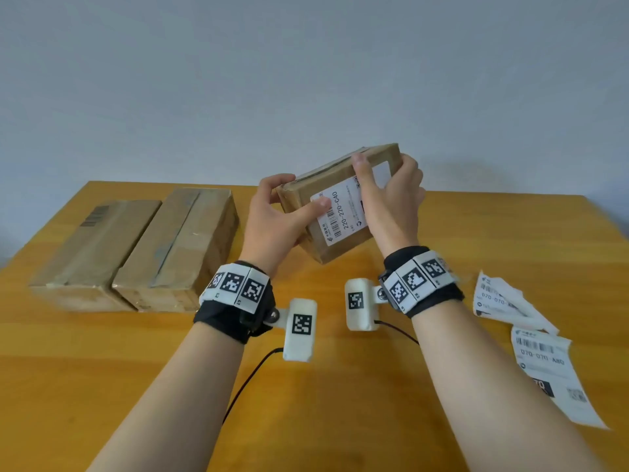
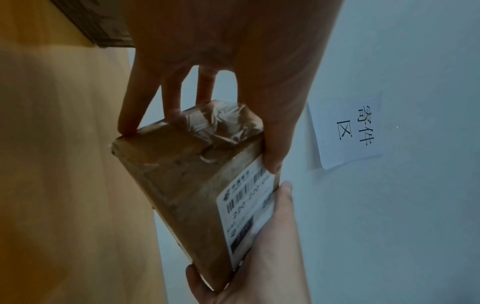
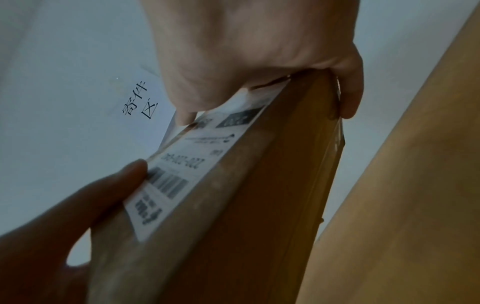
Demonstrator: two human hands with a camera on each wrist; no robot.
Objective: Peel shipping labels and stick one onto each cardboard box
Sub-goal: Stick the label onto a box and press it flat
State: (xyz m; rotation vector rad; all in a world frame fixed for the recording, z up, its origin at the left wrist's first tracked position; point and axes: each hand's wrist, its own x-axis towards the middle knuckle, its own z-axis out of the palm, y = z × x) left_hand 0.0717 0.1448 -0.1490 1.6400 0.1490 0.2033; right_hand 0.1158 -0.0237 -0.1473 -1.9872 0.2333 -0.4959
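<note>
A small cardboard box is held tilted above the wooden table, with a white shipping label stuck on its upper face. My left hand grips the box's left end, its thumb lying on the label's barcode corner. My right hand grips the right end, thumb on the label and fingers wrapped round the far side. The left wrist view shows the box, its label and the left hand. The right wrist view shows the label on the box.
Two larger cardboard boxes lie side by side at the table's left. Loose shipping labels lie near the right edge. A paper sign hangs on the wall behind.
</note>
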